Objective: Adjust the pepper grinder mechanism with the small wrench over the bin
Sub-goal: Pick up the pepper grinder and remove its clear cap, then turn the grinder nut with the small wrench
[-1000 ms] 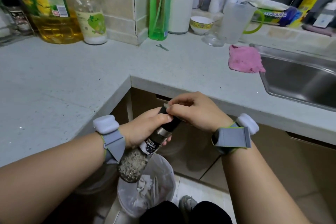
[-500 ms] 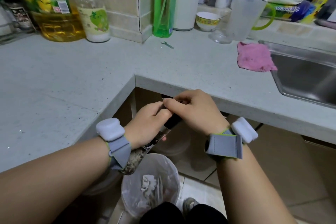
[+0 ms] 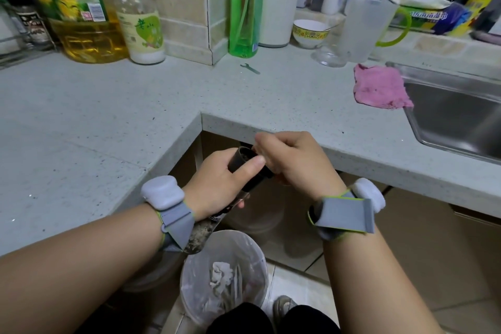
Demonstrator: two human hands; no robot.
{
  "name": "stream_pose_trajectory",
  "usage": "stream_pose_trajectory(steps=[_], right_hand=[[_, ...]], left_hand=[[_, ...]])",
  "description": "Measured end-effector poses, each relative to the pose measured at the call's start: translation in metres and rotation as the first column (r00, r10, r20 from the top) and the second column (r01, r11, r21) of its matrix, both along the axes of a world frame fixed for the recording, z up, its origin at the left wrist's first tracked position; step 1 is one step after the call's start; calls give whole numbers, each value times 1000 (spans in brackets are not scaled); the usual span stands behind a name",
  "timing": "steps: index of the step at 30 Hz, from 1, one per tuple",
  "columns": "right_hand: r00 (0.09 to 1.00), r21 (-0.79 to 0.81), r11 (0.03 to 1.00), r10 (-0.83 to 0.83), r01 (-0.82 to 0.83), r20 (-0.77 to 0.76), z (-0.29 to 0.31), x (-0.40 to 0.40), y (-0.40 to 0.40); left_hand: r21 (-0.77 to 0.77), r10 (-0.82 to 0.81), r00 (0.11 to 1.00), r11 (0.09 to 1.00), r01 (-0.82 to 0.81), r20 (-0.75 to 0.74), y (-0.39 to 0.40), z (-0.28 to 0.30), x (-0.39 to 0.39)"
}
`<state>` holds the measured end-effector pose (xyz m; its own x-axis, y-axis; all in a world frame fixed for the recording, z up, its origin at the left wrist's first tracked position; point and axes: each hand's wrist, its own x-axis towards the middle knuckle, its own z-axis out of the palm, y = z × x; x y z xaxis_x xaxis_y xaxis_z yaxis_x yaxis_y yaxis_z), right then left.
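Left hand (image 3: 217, 184): we grip the black-capped glass pepper grinder (image 3: 245, 168), tilted over the white-lined bin (image 3: 225, 276).
Right hand (image 3: 295, 162): our fingers pinch at its open end.
Small metal wrench (image 3: 250, 68): far on the grey speckled desk (image 3: 108, 116).

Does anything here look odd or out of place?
A small wrench lies on the counter by the green bottle, away from both hands. The pepper grinder is held tilted, open end up, over the bin.

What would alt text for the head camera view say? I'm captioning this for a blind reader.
A person's left hand holds a pepper grinder tilted above a lined bin, open black end up, while the right hand pinches at that end. A small wrench lies on the speckled counter behind, near a green bottle.
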<state>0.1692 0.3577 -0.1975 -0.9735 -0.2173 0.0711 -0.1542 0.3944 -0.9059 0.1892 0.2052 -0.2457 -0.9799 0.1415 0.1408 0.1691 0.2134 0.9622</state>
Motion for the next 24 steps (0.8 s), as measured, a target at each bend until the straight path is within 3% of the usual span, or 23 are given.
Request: stream_pose_trajectory(steps=[4, 7, 9, 11, 13, 17, 20, 24], right_hand=[[986, -341, 939, 103, -52, 132, 5, -3, 9], [964, -605, 792, 214, -78, 156, 5, -7, 7], [969, -712, 702, 191, -24, 156, 5, -12, 3], [986, -729, 683, 88, 46, 145, 3, -19, -1], [996, -684, 724, -32, 84, 89, -2, -26, -3], [953, -335, 921, -260, 196, -157, -9, -46, -11], [912, -90, 961, -275, 261, -305, -11, -65, -16], [901, 101, 959, -209, 265, -380, -12, -84, -18]], left_hand=[[90, -11, 994, 996, 21, -111, 0, 4, 2], [59, 36, 982, 998, -25, -183, -2, 7, 1], [21, 101, 978, 995, -99, -180, -2, 7, 0], [22, 199, 966, 980, -198, -163, -4, 7, -3], [23, 248, 959, 969, -248, -137, -5, 4, -6], [-1, 279, 959, 960, -279, -57, -10, -1, -13], [10, 302, 953, 953, -302, -4, -13, -8, -17], [36, 308, 950, 950, -310, 46, -17, -12, -22]])
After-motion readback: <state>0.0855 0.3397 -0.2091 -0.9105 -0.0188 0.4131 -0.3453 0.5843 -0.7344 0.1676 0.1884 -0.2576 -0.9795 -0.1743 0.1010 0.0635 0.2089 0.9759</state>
